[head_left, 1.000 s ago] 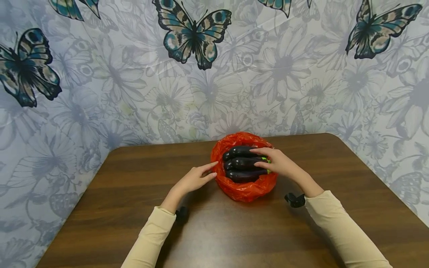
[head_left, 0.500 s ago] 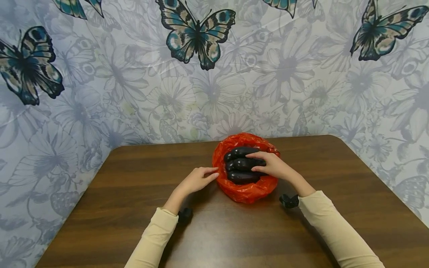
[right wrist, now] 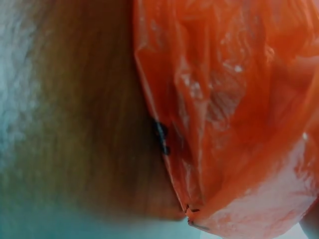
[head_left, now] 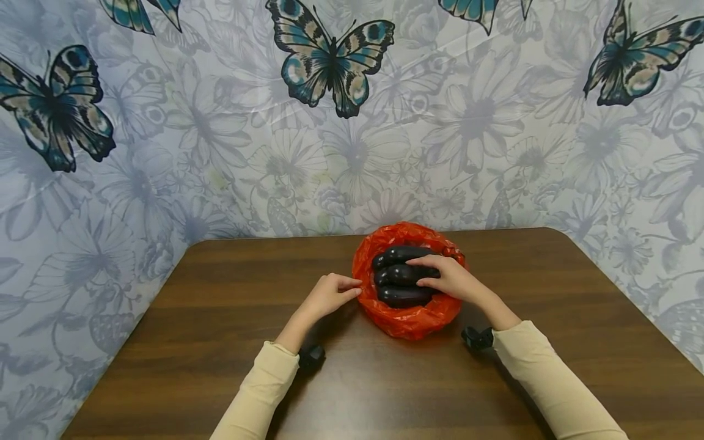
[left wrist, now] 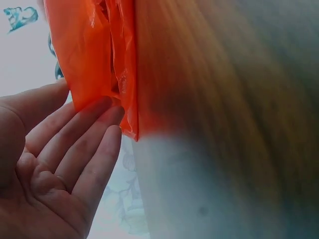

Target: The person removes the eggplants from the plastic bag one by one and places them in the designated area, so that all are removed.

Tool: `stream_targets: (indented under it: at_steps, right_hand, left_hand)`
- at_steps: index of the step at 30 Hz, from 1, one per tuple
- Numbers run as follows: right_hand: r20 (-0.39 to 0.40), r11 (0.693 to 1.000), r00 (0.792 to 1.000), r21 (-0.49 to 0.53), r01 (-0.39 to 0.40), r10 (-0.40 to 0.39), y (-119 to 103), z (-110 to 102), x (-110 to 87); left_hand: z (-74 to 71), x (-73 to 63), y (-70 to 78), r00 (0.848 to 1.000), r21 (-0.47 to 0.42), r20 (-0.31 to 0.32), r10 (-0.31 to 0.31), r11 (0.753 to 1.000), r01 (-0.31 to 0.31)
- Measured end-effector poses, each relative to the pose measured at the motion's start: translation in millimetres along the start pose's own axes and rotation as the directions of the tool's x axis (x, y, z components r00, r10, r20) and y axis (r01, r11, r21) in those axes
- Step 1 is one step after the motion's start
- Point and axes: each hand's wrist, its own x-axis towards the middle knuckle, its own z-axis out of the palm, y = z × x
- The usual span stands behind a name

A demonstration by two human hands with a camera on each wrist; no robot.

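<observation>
A red plastic bag (head_left: 409,322) stands with its top spread into a ring on the brown table. Three dark, glossy eggplants lie side by side in its mouth: a back one (head_left: 404,253), a middle one (head_left: 393,275) and a front one (head_left: 404,297). My right hand (head_left: 458,281) reaches over the bag's right rim and grips the middle eggplant, fingers on its far side and thumb on the near one. It covers the eggplants' right ends. At the bag's left side, my left hand (left wrist: 60,164) touches the red plastic with nearly straight fingers.
The brown wooden table (head_left: 247,263) reaches back to a wall cloth (head_left: 220,153) printed with flowers and butterflies. A black wrist device (head_left: 311,356) hangs below the left wrist, and another black device (head_left: 476,338) below the right.
My right hand has moved left over the eggplants and closed round the middle one, covering the green ends seen before. My left fingers stay at the bag's left side. The view has shifted slightly.
</observation>
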Motion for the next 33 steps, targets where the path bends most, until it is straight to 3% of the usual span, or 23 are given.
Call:
stream_targets:
  at_steps: [11,21,27,33]
  right_hand:
    - [-0.068,0.999,0.998,-0.037,0.016,-0.018,-11.3,-7.5,-8.6]
    - [-0.144,0.997,0.988,-0.055,0.054,-0.062,-30.3,-33.1,-14.7]
    - [-0.191,0.991,0.98,-0.128,0.038,-0.062,-19.9,-52.8,-34.7]
    - [-0.236,0.98,0.971,-0.185,-0.075,0.03,4.0,-73.9,-65.1]
  left_hand:
    - [8.5,-2.1,-2.4,1.0,-0.015,0.018,-0.008,1.0,0.008]
    - [1.1,2.0,-4.7,1.0,-0.016,-0.004,-0.01,1.0,0.01]
    - [-0.1,2.7,-4.3,1.0,-0.021,-0.014,-0.016,1.0,0.015]
    - [1.8,3.9,-4.7,1.0,-0.029,-0.011,-0.01,1.0,0.01]
